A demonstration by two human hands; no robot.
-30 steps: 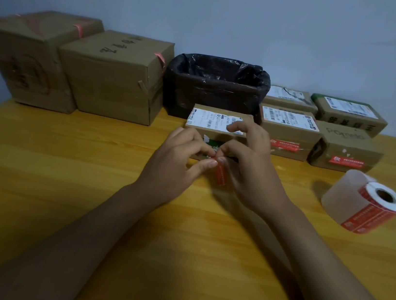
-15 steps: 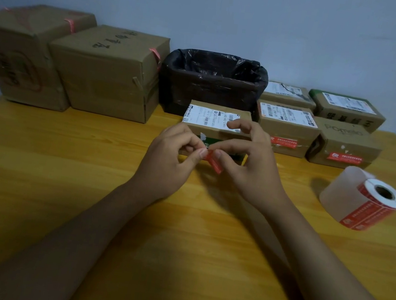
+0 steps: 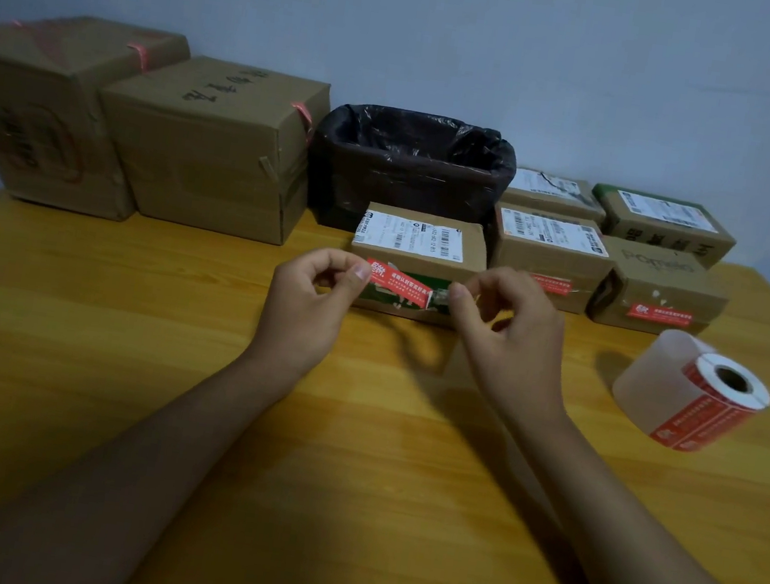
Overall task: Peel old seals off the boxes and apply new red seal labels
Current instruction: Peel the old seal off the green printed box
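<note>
Red label (image 3: 399, 285) stretched flat between both hands, just in front of the small box (image 3: 420, 252) at 12 o'clock, near table centre. Left hand (image 3: 309, 303) pinching the label's left end between thumb and forefinger, other fingers curled in. Right hand (image 3: 511, 332) at 3 o'clock of the label, thumb and forefinger closed at its right end; exact contact there hard to make out. Torn green and white patches showing on the box front behind the label, white shipping sticker on its top.

Label roll (image 3: 693, 392) lying on its side at 3 o'clock of the right hand, well apart, red strip trailing down its front. 4 more small boxes (image 3: 612, 247) at 1 to 2 o'clock, the 2 front ones carrying red seals. Black-lined bin (image 3: 410, 166) right behind the small box at 12 o'clock. 2 big cartons (image 3: 134, 128) at 10 to 11 o'clock, side by side.

Yellow wooden table (image 3: 117, 353) under everything, plain pale wall (image 3: 459, 30) behind.
</note>
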